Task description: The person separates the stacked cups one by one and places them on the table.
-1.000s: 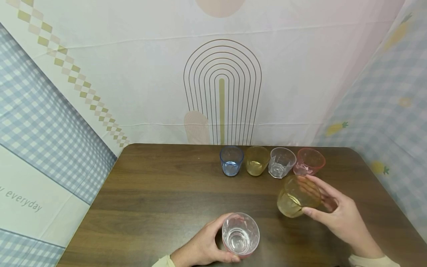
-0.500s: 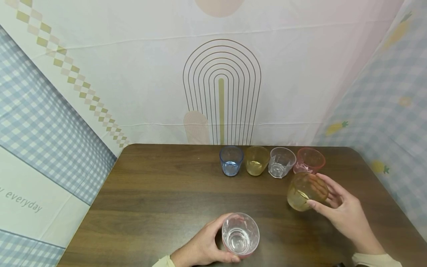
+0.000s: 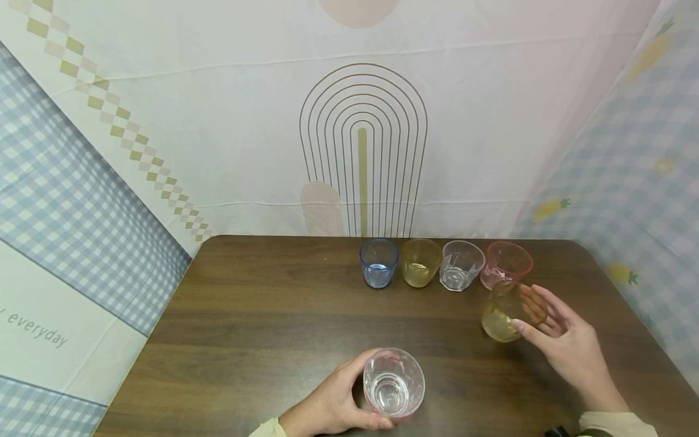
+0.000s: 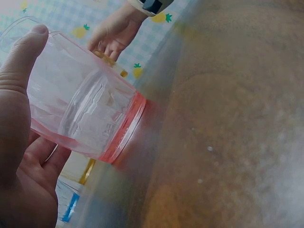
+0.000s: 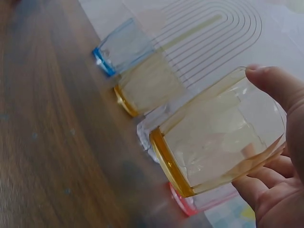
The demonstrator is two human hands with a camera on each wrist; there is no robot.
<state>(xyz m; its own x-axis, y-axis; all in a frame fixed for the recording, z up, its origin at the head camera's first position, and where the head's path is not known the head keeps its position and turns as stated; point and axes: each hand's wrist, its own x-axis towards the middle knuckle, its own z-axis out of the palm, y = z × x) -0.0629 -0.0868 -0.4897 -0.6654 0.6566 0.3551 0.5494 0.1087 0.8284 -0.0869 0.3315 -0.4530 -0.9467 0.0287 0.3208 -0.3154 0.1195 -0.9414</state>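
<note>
My left hand (image 3: 341,397) grips a pink-based cup (image 4: 126,126) near the front of the table. What looks like a clear cup (image 3: 394,388) sits nested inside it, thumb and fingers round the sides. To the right, my right hand (image 3: 570,346) holds a yellow cup (image 3: 499,321) by its sides, tilted, just in front of the pink cup (image 3: 508,264). In the right wrist view the thumb is at the rim of this yellow cup (image 5: 213,137) and the fingers lie beneath. Its base appears raised off the table.
Along the back of the brown table (image 3: 262,315) stand a blue cup (image 3: 379,264), another yellow cup (image 3: 420,264), a clear cup (image 3: 461,267) and the pink cup, in a row. A patterned cloth (image 3: 246,133) hangs behind; checked cloth (image 3: 644,200) hangs right.
My right hand has moved right and slightly back with the yellow cup, toward the pink cup. The left hand and its cups have stayed in place.
</note>
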